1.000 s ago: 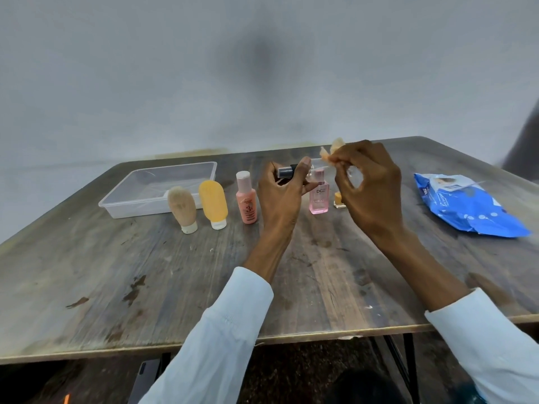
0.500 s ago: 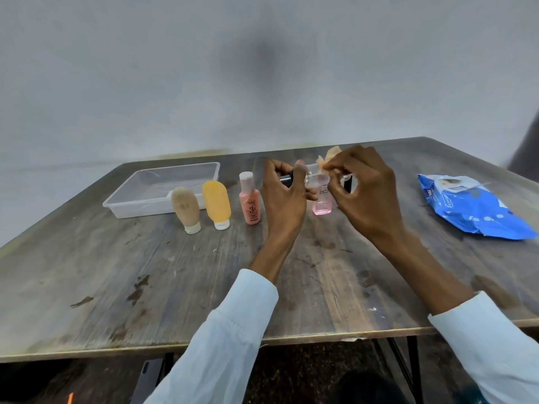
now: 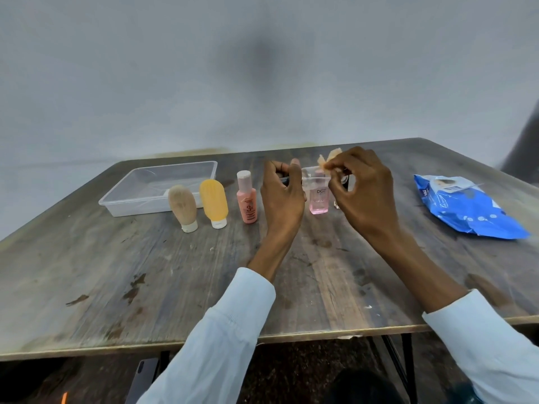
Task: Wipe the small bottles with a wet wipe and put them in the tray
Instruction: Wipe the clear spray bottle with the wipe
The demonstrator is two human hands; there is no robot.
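Note:
My left hand grips a small clear bottle with a dark cap, held sideways above the table. My right hand pinches a crumpled wet wipe against the bottle's clear end. Behind the held bottle stands a pink perfume bottle. To the left stand a salmon-pink bottle, a yellow tube and a beige tube, both tubes cap down. The clear plastic tray lies at the far left with nothing visible in it.
A blue wet-wipe pack lies at the right of the worn wooden table. A small object stands partly hidden behind my right hand. A grey wall rises behind the table.
Both hands stayed close together over the pink perfume bottle. My right hand shifted the wipe slightly along the held bottle, and the bottle turned a little in my left hand.

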